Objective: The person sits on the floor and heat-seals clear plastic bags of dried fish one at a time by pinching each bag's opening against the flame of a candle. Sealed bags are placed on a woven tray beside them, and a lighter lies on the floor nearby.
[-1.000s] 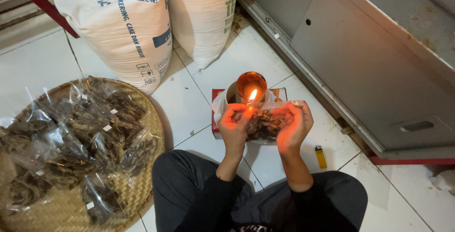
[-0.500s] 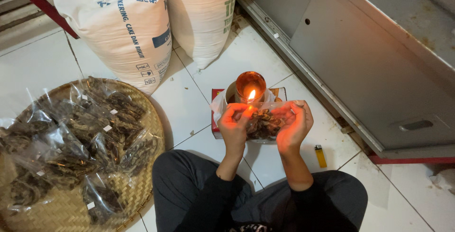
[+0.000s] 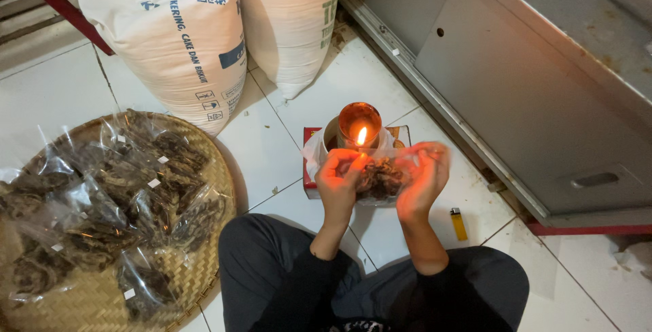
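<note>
Centre of the frame: you hold a clear plastic packet point(image 3: 380, 177) of dark dried pieces between both hands, right at the lamp flame point(image 3: 362, 136). Your left hand point(image 3: 338, 181) has its fingers curled, pinching the packet's left edge beside the flame. Your right hand point(image 3: 424, 179) grips the right edge, fingers pressed together. A yellow lighter point(image 3: 459, 223) lies on the white tiles at lower right. At left, a woven tray point(image 3: 197, 264) carries filled packets point(image 3: 102, 203).

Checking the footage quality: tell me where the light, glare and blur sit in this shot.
Head view: the candle flame glows overexposed, tinting the left hand and right hand orange; the right hand is motion-blurred; the clear bags on the woven tray catch white glints; floor and sacks stay sharp.
</note>
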